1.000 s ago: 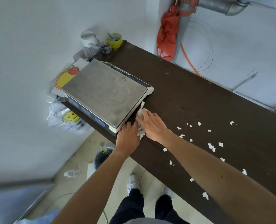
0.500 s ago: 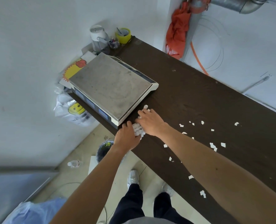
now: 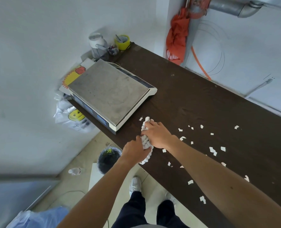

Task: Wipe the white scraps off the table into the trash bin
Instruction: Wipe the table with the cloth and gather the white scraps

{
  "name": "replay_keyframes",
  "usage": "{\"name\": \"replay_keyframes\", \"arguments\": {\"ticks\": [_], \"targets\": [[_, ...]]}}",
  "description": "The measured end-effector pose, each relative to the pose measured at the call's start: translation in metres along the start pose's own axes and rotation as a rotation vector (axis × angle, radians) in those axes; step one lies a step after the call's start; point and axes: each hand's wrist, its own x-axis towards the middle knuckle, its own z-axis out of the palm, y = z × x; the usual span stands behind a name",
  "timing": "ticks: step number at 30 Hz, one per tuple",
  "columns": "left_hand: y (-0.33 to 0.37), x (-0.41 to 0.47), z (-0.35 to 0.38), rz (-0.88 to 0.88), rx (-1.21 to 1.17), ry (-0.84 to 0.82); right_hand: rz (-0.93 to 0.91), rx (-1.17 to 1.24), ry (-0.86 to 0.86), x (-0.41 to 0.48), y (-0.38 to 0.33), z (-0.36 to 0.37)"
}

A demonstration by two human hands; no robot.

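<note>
Dark brown wooden table (image 3: 194, 96) fills most of my feed, with the grey steel-topped weighing scale (image 3: 108, 92) parked at its left end. Black round trash bin (image 3: 103, 150) is on the floor, below the scale's near corner and just off the table edge.

Both hands are bunched together just right of the scale. The left hand (image 3: 134, 151) grips the near end of the white knobbly cloth (image 3: 144, 142), and the right hand (image 3: 158, 135) has its fingers curled over the far end. Torn white paper scraps (image 3: 212, 150) are scattered well to the right of the scale, plus one right beside it.

My worry: the bin's mouth is small and sits much nearer the scale than most scraps do, so a straight sweep off the edge probably dumps them on the floor. They look light too, so a fast wipe could flick them around or shove that one under the scale.
</note>
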Motion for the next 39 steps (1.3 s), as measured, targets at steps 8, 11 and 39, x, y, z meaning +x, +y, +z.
{"name": "replay_keyframes", "arguments": {"ticks": [8, 11, 39], "targets": [[0.03, 0.002, 0.006, 0.062, 0.017, -0.023, 0.064, 0.044, 0.037, -0.037, 0.022, 0.009], [0.051, 0.003, 0.007, 0.077, 0.007, -0.042, 0.084, 0.066, 0.088, -0.057, 0.034, 0.014], [0.188, -0.022, 0.022, 0.264, -0.076, -0.125, 0.316, 0.069, 0.043, -0.186, 0.098, 0.031]]}}
